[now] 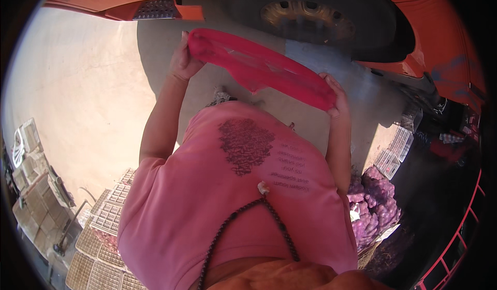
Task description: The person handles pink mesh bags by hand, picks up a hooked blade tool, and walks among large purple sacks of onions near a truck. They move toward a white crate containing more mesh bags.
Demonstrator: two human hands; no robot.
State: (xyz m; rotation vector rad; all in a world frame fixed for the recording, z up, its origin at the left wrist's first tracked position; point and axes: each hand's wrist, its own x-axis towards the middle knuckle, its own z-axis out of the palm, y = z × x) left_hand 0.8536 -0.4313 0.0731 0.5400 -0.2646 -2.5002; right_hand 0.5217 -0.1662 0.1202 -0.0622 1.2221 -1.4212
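A bright red mesh bag (253,75) is stretched between my two hands at arm's length, its mouth spread into a long, narrow oval. My left hand (185,59) is closed on the bag's left end. The right end is gripped by my right hand (337,96), which sits lower and nearer to my body. Some of the fingers are hidden behind the material. The middle of the bag sags a little toward my pink shirt (228,186).
An orange truck (435,26) with a large wheel (316,18) and a metal step (155,9) stands just ahead. Stacked pale crates (106,212) are at lower left, beside a cart (64,238). Filled purple sacks (375,202) and white crates (396,150) lie to the right, near a red rail (461,235).
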